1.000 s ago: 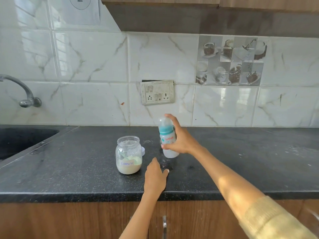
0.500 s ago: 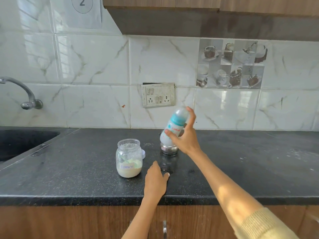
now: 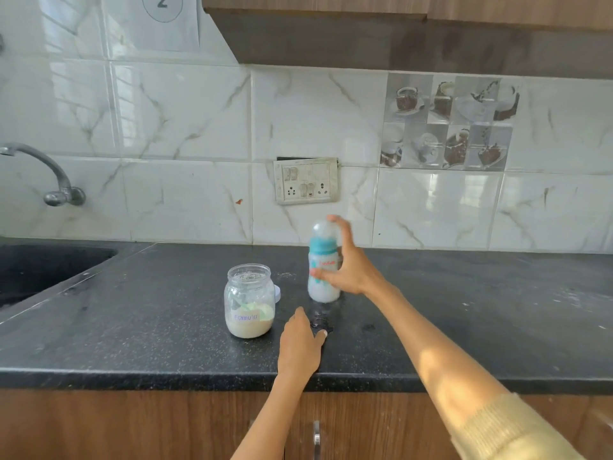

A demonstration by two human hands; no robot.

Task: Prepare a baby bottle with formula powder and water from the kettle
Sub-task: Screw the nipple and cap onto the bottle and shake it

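Countertop (image 3: 464, 310) of speckled black stone, marble-tiled wall (image 3: 185, 121) behind, fingers (image 3: 341, 240) round baby bottle (image 3: 323, 260).

Baby bottle (image 3: 323, 260): clear body, teal collar, clear domed cap, milky white liquid inside, motion-blurred, about upright, gripped by right hand (image 3: 348, 270), forefinger over cap, thumb across body. Formula jar (image 3: 249, 300): clear glass, open-topped, handwritten label, pale powder in bottom third, standing just left of left hand (image 3: 300, 343).

A black speckled countertop (image 3: 132, 327) runs below white marble-look wall tiles (image 3: 185, 117), with wooden cabinets (image 3: 132, 423) beneath.
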